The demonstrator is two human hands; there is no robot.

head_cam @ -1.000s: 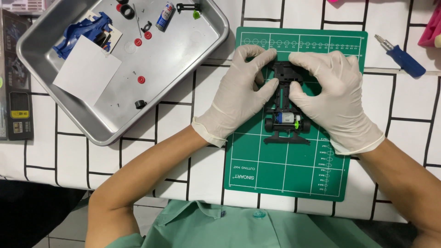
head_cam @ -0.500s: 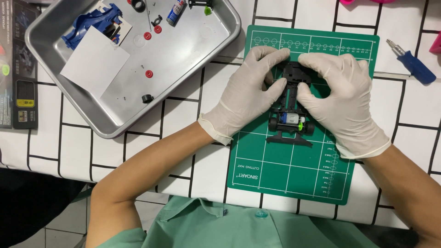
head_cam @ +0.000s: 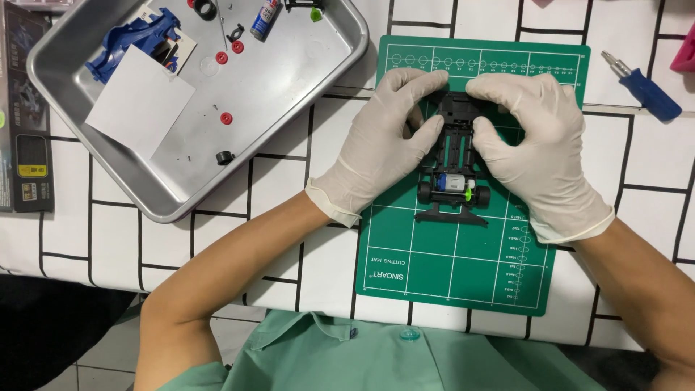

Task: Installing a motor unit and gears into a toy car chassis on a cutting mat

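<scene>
Dark printed box (head_cam: 25,116) at left edge — small blue labelled cylinder (head_cam: 265,19) in tray (head_cam: 304,80)

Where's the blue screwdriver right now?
The blue screwdriver lies at the head view's upper right, on the tablecloth beyond the green cutting mat.

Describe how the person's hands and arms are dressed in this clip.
Both the left hand and the right hand wear thin, off-white disposable gloves, slightly wrinkled, with rolled cuffs ending at the wrists. The forearms are bare beyond the cuffs. A green button-front shirt shows at the bottom edge; its sleeves do not reach the forearms.
</scene>
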